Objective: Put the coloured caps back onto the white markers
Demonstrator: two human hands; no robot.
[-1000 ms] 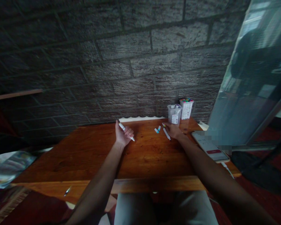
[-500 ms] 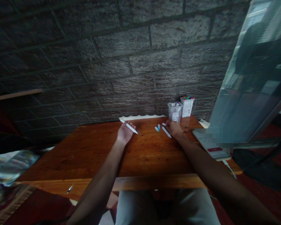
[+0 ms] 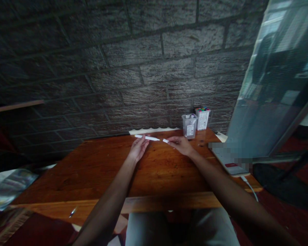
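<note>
My left hand (image 3: pixel 139 150) is closed in a pinch around the middle of a white marker (image 3: pixel 151 138). The marker lies nearly level above the desk, its bare tip pointing right. My right hand (image 3: pixel 182 145) pinches a small white marker cap (image 3: pixel 165 140) between thumb and fingers. A short gap separates the cap from the marker's tip. Behind my right hand stands a clear plastic tub (image 3: pixel 189 127) with a few markers in it. The loose marker and blue-tipped caps seen earlier on the desk are largely hidden by my right hand.
A second tub (image 3: pixel 202 119), full of colourful-topped markers, stands against the brick wall (image 3: pixel 143 75). On the desk's right lies a phone or tablet (image 3: pixel 232 165) with a white cable (image 3: pixel 250 186). A wavy-edged white strip (image 3: pixel 155 130) runs along the wooden desk's (image 3: pixel 97 167) back edge.
My right hand has picked up the white cap from beside the tub and moved left towards the marker. My left hand has turned the marker from slanted to nearly level.
</note>
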